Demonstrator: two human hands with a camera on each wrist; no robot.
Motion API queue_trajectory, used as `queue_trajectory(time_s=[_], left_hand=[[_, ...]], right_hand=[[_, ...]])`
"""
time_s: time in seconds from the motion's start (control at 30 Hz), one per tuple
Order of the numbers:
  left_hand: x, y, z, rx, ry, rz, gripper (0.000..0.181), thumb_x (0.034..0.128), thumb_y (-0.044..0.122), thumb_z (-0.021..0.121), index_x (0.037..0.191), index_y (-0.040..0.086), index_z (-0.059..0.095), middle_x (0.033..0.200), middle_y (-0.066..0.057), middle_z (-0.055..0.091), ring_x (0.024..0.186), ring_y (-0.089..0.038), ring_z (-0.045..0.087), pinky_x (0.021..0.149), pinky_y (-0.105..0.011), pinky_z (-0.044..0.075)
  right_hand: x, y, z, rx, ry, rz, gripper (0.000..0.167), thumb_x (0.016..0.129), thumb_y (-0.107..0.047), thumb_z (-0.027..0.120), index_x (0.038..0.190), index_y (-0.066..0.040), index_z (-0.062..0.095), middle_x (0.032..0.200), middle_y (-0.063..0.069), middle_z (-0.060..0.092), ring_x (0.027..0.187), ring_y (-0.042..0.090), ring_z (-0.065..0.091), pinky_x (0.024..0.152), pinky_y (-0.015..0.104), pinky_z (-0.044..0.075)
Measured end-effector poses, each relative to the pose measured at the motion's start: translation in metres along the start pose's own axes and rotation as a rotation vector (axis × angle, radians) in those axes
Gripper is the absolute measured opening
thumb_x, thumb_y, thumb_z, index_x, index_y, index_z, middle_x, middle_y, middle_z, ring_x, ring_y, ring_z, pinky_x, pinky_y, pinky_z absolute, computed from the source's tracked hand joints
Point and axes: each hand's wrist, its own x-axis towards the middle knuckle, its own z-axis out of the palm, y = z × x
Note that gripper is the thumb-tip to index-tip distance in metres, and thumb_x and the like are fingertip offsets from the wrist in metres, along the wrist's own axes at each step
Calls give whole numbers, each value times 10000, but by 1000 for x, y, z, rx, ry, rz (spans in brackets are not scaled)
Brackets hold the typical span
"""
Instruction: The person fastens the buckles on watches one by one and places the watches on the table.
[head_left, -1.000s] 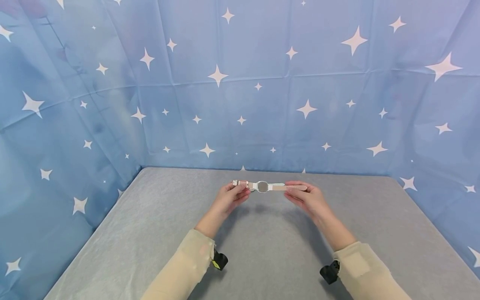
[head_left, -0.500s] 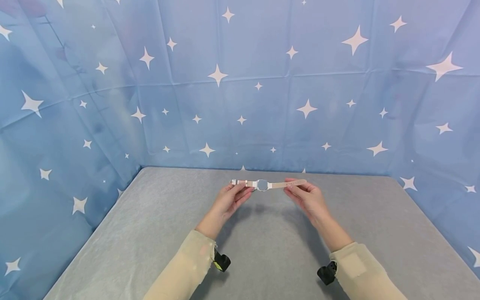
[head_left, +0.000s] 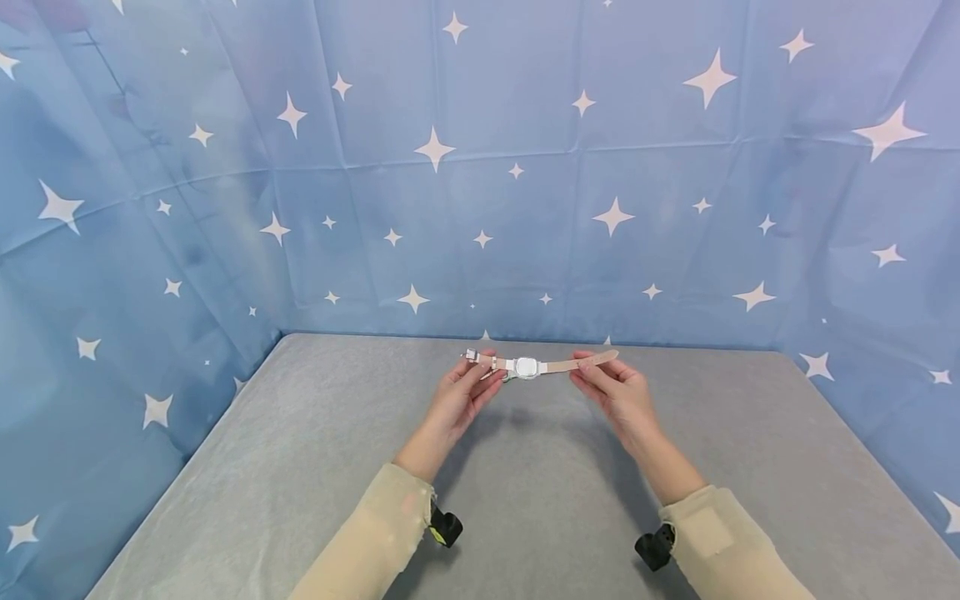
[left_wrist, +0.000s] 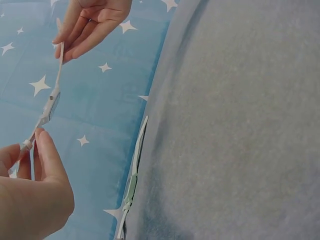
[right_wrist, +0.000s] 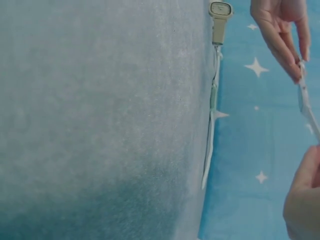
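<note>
A wristwatch with a pale case (head_left: 527, 367) and a light tan strap hangs stretched out above the table between both hands. My left hand (head_left: 456, 402) pinches the buckle half of the strap, thumb on the near side. My right hand (head_left: 617, 395) pinches the other half, whose pointed tip sticks out past the fingers. The left wrist view shows the watch (left_wrist: 50, 106) edge-on between the hands. On the table lies a second watch with a pale green case (left_wrist: 131, 189) and whitish straps. A beige watch (right_wrist: 218, 27) lies beyond it in the right wrist view.
A grey cloth covers the table (head_left: 525, 517). Blue fabric with white stars (head_left: 525, 233) stands behind it and at the sides. The hands largely hide the watches lying on the table in the head view.
The held watch has risen slightly and tilted, with its right strap end angled upward. Its case looks bright instead of dark grey. Both hands keep their pinch.
</note>
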Motion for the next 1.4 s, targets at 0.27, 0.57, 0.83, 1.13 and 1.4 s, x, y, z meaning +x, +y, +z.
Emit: queue_trajectory(time_s=[0.27, 0.57, 0.83, 1.13, 1.4], left_hand=[[-2, 2, 1, -1, -2, 47, 272, 993, 13, 549, 1259, 2, 609, 1040, 4, 747, 937, -83, 729, 836, -223, 588], [-5, 2, -1, 120, -50, 35, 140, 992, 52, 580, 938, 148, 667, 1060, 28, 739, 954, -117, 721, 818, -260, 603], [-6, 2, -2, 195, -62, 51, 126, 981, 60, 596, 957, 159, 671, 1035, 41, 727, 973, -135, 697, 835, -302, 606], [-6, -1, -1, 228, -58, 115, 135, 963, 1, 593, 954, 122, 654, 1027, 34, 722, 985, -81, 689, 990, -386, 549], [-7, -1, -1, 240, -69, 142, 171, 974, 29, 601, 1136, 22, 655, 1040, 15, 745, 959, -91, 711, 914, -328, 583]], right_hand=[[-2, -1, -1, -19, -7, -21, 198, 976, -22, 598, 1100, -91, 737, 1052, -17, 758, 1008, 109, 729, 914, 265, 560], [-5, -4, -2, -13, -5, -29, 183, 978, -12, 592, 1039, -85, 749, 1034, -11, 766, 995, 110, 733, 904, 266, 565], [-6, -4, -2, -57, 0, -30, 163, 964, -24, 620, 1077, -57, 733, 1020, 0, 769, 984, 109, 735, 904, 271, 566], [-7, -2, -2, -89, 3, -43, 143, 963, -30, 626, 1030, -85, 740, 1018, -8, 767, 967, 95, 736, 892, 272, 571], [-8, -1, -3, -113, 1, -57, 136, 959, -31, 633, 1026, -83, 739, 1010, -14, 767, 944, 101, 740, 880, 278, 577]])
